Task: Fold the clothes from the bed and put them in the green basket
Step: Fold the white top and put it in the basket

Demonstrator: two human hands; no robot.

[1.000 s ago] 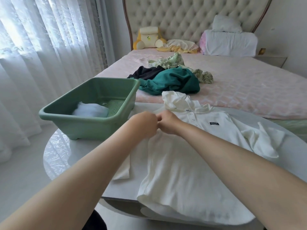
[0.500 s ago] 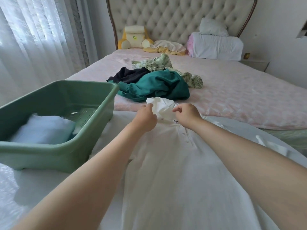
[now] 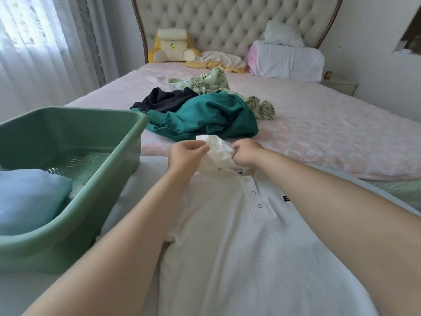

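Grips the raised, crumpled collar [image 3: 216, 148] of the white polo shirt [image 3: 227, 247] with both hands: left hand [image 3: 185, 153] grasping its left side, right hand [image 3: 247, 153] grasping its right, fingers curled into the fabric. Shows the shirt spread front-up on the desk [image 3: 152, 165], placket snaps exposed. Holds a folded light-blue garment [image 3: 29, 197] inside the green basket [image 3: 127, 137] — near left on the desk, just beside the shirt. Carries a teal garment [image 3: 205, 117], dark garment [image 3: 166, 101] and leaf-print garment [image 3: 205, 82] heaped on the bed [image 3: 330, 133] — just beyond the collar.
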